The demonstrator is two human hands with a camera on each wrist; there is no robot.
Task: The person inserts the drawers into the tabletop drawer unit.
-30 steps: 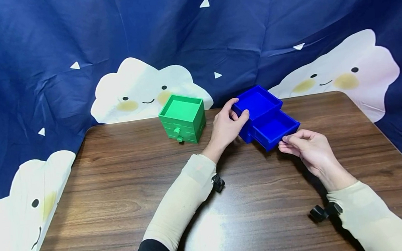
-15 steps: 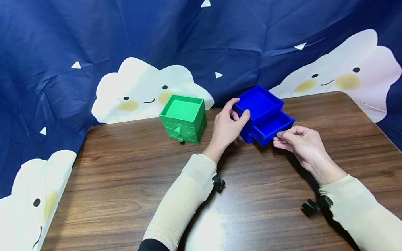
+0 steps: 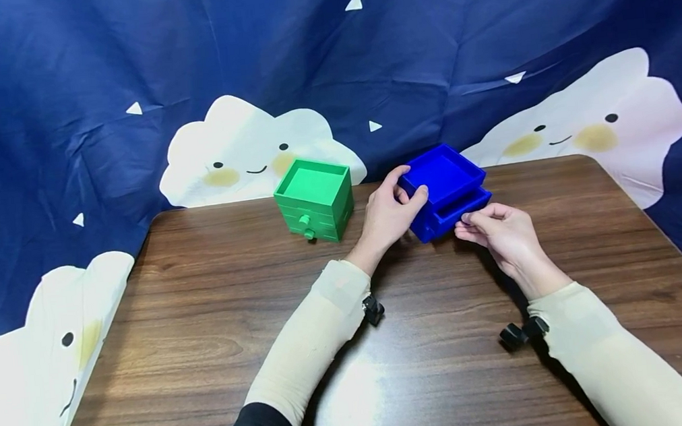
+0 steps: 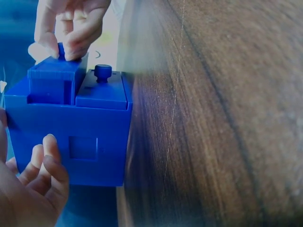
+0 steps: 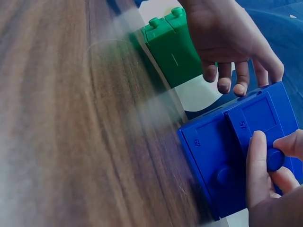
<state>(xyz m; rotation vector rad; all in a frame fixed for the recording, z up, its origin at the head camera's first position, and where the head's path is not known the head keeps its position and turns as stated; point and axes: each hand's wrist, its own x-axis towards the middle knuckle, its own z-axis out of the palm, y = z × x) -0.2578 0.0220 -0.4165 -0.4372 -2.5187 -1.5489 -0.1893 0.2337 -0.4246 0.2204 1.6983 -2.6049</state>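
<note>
A small blue drawer box (image 3: 442,175) with an open tray top stands on the table. Its upper drawer (image 4: 53,85) juts out a short way, while the lower drawer (image 4: 102,93) sits flush beneath. My left hand (image 3: 388,214) grips the box at its left top rim, thumb on the near side. With thumb and fingers, my right hand (image 3: 509,237) pinches the upper drawer's round knob (image 5: 275,160). The lower drawer's knob (image 4: 102,72) is untouched. In the head view the right fingers hide the pinched knob.
A similar green drawer box (image 3: 320,198) stands left of the blue one, its two knobs facing the front. The brown wooden table (image 3: 215,305) ends at the back against a dark blue curtain (image 3: 302,47) with cloud prints.
My right hand has moved left and away, pushing the blue upper drawer from far out to nearly in. The left hand keeps its grip on the box.
</note>
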